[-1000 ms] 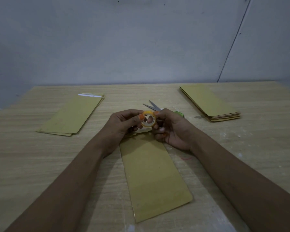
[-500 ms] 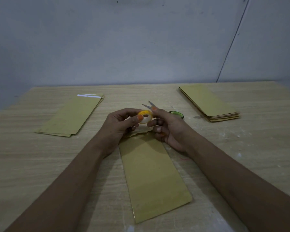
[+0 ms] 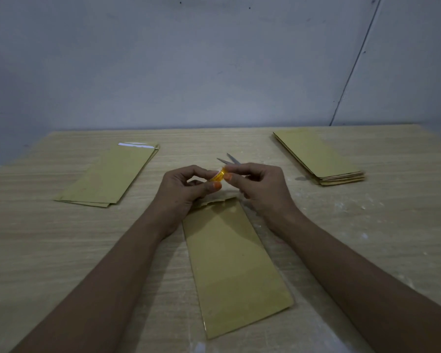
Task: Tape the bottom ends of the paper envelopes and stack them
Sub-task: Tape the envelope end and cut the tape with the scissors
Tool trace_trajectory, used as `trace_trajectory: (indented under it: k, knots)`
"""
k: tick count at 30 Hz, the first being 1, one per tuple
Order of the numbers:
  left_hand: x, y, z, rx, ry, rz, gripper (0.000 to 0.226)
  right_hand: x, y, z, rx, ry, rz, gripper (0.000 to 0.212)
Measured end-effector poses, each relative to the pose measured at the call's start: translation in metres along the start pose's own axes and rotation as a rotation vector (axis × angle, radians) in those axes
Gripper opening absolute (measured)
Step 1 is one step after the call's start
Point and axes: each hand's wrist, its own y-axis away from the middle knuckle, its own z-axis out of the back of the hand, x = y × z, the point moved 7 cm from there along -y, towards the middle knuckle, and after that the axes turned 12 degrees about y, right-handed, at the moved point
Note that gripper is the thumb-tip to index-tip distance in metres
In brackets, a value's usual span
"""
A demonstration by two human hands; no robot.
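A small yellow tape roll (image 3: 218,175) is held above the table centre between both hands. My left hand (image 3: 181,189) grips it from the left with thumb and fingers. My right hand (image 3: 260,187) pinches its right side with thumb and forefinger. Below the hands a brown paper envelope (image 3: 232,263) lies lengthwise on the table, its far end just under my fingers. A short stack of envelopes (image 3: 110,174) with a white strip at its far end lies to the left. A thicker stack of envelopes (image 3: 316,156) sits at the back right.
Scissors (image 3: 229,159) lie behind my hands, only the blade tips showing. The wooden table (image 3: 36,250) meets a grey wall at its far edge. White specks dot the tabletop on the right.
The tape roll has turned from face-on to edge-on between my fingers. Both hands shifted slightly; my right hand now hides the scissors' green handle.
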Motion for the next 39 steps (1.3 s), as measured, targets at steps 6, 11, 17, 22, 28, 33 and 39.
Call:
trace_trajectory:
  k: [6,11,17,22,28,33,39]
  knots:
    - [0.000,0.000,-0.002,0.015,-0.012,-0.026,0.016,-0.001,-0.001,0.003,-0.025,0.007,0.000,0.011]
    - [0.001,0.000,-0.005,0.045,-0.027,-0.057,0.019,-0.010,-0.003,0.001,-0.019,-0.027,-0.083,0.007]
    - [0.002,-0.002,-0.004,0.024,-0.192,-0.092,0.015,-0.013,-0.005,-0.007,0.003,0.037,-0.097,0.018]
    - [0.005,-0.006,-0.007,0.074,-0.461,-0.174,0.016,-0.012,-0.004,-0.007,-0.009,0.101,-0.103,0.016]
    - [0.005,-0.006,-0.007,0.058,-0.503,-0.156,0.012,-0.016,-0.002,-0.009,0.008,0.103,-0.172,0.019]
    - [0.007,-0.006,-0.006,0.042,-0.397,-0.090,0.024,-0.018,-0.002,-0.011,0.030,0.055,-0.231,0.021]
    - [0.005,-0.004,-0.003,0.030,-0.317,-0.069,0.035,-0.016,0.001,-0.017,0.087,-0.134,-0.275,0.015]
